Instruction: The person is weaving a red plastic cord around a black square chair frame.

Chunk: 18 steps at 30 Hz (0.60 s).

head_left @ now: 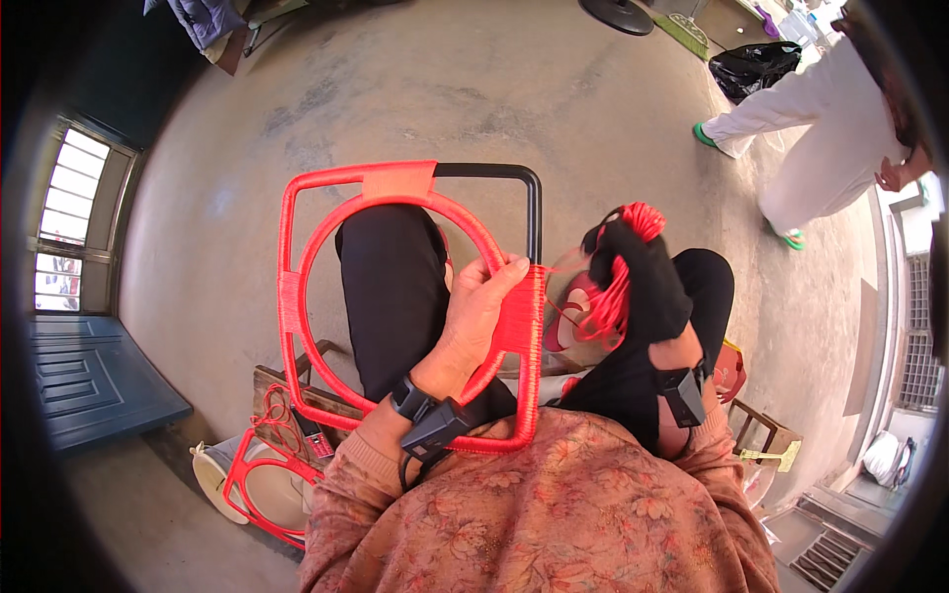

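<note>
A square frame with a ring inside it point(287, 222) rests over my lap, mostly wrapped in red cord. Its upper right corner shows bare black tubing point(535, 198). My left hand point(479, 306) grips the frame's right side, thumb pressed on the wrapping where the red meets the black. In a black glove, my right hand point(638, 277) is closed around a bundle of red cord point(605, 306), above my right knee. A thin strand stretches from the bundle to the frame's right edge. The gloved fingers are partly hidden by the cord.
A second red frame point(242, 484) leans by a wooden stool point(282, 390) and a pale bucket point(219, 474) at lower left. A person in white trousers point(820, 128) stands at right, near a black bag point(756, 69) and a broom point(684, 36). A blue door panel point(99, 381) is at left.
</note>
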Each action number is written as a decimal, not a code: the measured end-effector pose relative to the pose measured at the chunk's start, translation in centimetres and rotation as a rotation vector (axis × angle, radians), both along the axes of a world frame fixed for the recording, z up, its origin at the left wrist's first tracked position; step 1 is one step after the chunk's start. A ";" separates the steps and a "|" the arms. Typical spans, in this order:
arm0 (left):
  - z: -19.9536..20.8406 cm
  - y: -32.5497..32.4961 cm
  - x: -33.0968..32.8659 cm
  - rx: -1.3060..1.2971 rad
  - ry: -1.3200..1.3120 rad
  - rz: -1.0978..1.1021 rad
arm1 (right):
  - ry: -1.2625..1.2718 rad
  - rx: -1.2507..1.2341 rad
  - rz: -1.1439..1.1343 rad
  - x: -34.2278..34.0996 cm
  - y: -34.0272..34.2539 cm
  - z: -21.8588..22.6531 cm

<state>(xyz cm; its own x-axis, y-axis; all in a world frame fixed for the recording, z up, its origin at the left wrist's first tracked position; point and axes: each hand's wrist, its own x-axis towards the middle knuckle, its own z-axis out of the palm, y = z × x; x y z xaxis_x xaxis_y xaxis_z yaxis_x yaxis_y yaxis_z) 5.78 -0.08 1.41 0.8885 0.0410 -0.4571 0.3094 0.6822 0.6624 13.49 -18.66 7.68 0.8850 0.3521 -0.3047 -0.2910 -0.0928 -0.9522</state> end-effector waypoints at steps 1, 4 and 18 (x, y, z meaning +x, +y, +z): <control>0.1 0.1 0.1 -0.022 0.010 -0.009 | 0.094 -0.184 -0.117 0.7 -1.1 -0.1; 0.2 0.2 0.5 -0.016 0.017 -0.013 | 0.002 -0.032 -0.236 0.8 -3.2 -1.1; -0.7 -0.4 0.1 0.399 -0.110 0.141 | 0.197 0.310 0.173 -0.8 3.7 -11.3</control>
